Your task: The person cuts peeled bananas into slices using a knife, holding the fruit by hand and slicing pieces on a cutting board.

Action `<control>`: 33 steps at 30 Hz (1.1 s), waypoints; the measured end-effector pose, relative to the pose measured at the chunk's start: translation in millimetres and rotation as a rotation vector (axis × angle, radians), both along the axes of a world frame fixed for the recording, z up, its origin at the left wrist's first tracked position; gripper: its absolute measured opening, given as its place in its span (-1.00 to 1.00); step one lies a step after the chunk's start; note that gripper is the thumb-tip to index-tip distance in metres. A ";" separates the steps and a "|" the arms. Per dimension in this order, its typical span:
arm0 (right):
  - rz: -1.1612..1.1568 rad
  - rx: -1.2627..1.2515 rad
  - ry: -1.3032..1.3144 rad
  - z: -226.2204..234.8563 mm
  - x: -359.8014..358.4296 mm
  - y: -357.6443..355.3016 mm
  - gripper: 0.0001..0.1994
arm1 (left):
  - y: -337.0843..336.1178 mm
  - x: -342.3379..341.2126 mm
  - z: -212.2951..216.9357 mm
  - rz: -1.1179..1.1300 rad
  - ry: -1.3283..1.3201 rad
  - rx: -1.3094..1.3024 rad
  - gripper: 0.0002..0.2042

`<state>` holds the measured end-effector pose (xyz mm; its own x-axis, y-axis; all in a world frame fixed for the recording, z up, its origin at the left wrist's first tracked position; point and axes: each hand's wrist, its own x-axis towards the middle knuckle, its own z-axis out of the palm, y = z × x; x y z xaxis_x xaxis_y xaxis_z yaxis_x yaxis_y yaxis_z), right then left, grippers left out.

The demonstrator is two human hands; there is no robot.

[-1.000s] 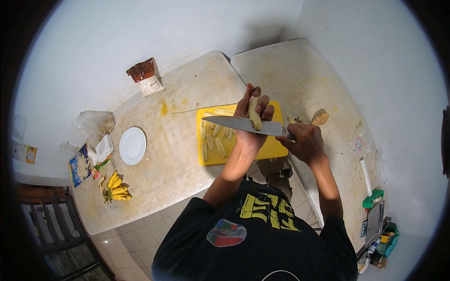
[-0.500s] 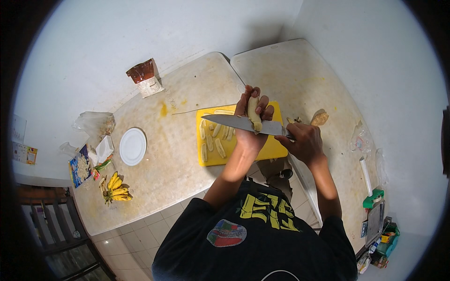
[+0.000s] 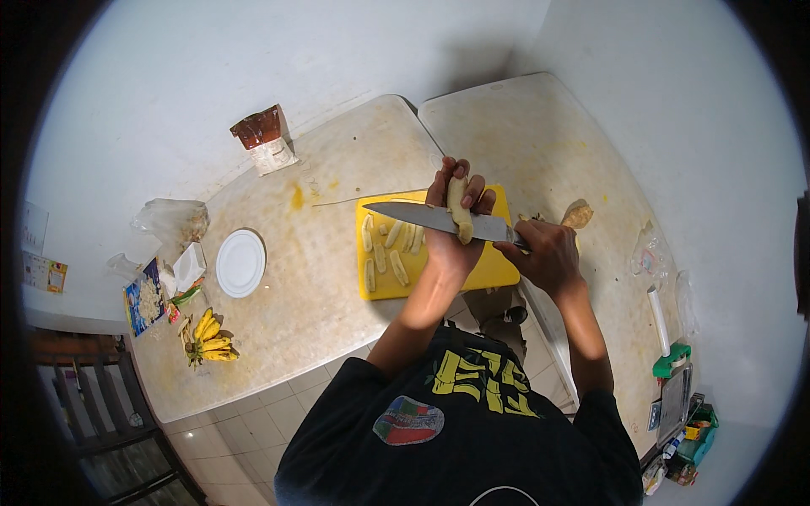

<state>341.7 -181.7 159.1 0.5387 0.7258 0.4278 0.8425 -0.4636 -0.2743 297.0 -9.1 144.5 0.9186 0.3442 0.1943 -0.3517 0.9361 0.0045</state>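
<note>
Above the yellow cutting board, my left hand is closed round a peeled banana, its fingers wrapped along the fruit's right side. My right hand grips the handle of a large kitchen knife, whose tip points left. The blade lies across the lower part of the banana; how deep it has gone cannot be seen. Several cut banana pieces are spread over the left half of the board. Part of the board and some pieces are hidden under my left hand and the blade.
A white plate and a bunch of yellow bananas are on the left table. A brown and white bag stands by the wall. Right of the board lies a brownish lump; a green-ended roll and scale-like tray line the far right edge.
The knife blade has shifted slightly on the banana, whose lower end now shows more below the blade. Both hands stay almost in place.
</note>
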 end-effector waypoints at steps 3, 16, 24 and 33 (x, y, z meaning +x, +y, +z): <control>0.005 -0.003 0.001 1.3 0.2 2.7 -0.49 | 0.2 -0.8 -1.2 0.033 -0.015 0.048 -0.82; -0.003 -0.014 -0.013 6.5 1.3 10.7 -0.51 | -1.5 -3.9 -0.2 0.052 -0.030 0.065 -0.74; -0.011 0.017 -0.016 4.9 3.0 12.8 -0.47 | -1.3 -2.5 -0.4 0.080 -0.015 0.076 -0.74; -0.026 0.012 -0.022 6.5 5.8 14.8 -0.46 | -0.4 -1.1 0.5 0.087 -0.006 0.048 -0.75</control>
<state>347.5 -166.9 165.6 0.5475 0.7067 0.4481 0.8362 -0.4819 -0.2617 295.9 -9.5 145.0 0.8844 0.4127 0.2179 -0.4316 0.9009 0.0459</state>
